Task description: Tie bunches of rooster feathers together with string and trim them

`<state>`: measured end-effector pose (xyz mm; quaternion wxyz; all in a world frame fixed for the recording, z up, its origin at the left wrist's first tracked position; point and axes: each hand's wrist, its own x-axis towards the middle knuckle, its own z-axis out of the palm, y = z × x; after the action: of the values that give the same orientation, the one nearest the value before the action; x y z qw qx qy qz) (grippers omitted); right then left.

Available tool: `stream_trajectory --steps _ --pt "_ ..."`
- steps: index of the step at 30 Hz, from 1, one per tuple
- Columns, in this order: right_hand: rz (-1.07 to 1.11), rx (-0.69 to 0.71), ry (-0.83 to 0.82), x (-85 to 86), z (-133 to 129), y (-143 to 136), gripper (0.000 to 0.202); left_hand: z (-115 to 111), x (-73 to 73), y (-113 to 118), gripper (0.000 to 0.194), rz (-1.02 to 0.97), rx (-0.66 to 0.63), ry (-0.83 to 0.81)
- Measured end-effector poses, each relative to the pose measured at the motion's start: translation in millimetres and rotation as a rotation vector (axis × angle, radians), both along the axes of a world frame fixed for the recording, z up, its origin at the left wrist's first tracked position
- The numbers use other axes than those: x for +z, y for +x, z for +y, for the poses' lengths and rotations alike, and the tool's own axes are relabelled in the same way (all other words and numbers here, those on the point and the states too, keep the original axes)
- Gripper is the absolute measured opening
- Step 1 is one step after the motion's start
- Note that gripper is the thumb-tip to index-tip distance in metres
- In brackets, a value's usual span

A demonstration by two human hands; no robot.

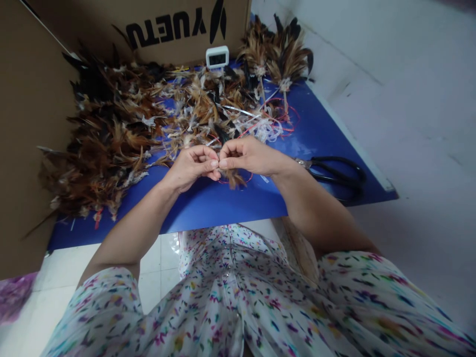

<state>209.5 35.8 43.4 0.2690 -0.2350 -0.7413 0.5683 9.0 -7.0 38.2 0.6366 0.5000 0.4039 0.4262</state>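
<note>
My left hand (191, 166) and my right hand (249, 156) meet fingertip to fingertip above the front part of the blue table. Both are closed in a pinch at the base of a small bunch of brown feathers (234, 179), whose tips stick out below my right fingers. The pinched end itself is hidden by the fingertips. Just behind my hands lies a loose heap of brown, white and black feathers (201, 99). White ribbon (268, 130) and red string (288, 130) are tangled beyond my right hand.
Black-handled scissors (334, 171) lie by my right forearm. A larger feather pile (107, 144) covers the table's left. Two feather dusters (284, 62) rest at the back right, near a small white digital clock (217, 57). Cardboard boxes (178, 25) stand behind and at the left.
</note>
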Motion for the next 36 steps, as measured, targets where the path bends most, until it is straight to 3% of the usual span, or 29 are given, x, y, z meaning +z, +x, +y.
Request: stream_trajectory --steps 7,15,24,36 --pt "0.013 -0.035 0.143 -2.3 1.6 -3.2 0.033 0.2 3.0 0.1 0.048 0.011 0.003 -0.057" --pt "-0.01 -0.124 0.236 -2.7 -1.6 -5.7 0.023 -1.0 3.2 2.5 0.049 0.068 0.088 0.001" --pt "0.053 -0.171 0.118 -4.3 -4.3 -9.3 0.032 -1.7 2.2 7.7 0.046 0.084 0.23 0.118" --pt "0.027 -0.234 0.129 -2.5 -4.0 -6.2 0.017 -1.1 1.7 7.3 0.052 0.068 0.24 0.083"
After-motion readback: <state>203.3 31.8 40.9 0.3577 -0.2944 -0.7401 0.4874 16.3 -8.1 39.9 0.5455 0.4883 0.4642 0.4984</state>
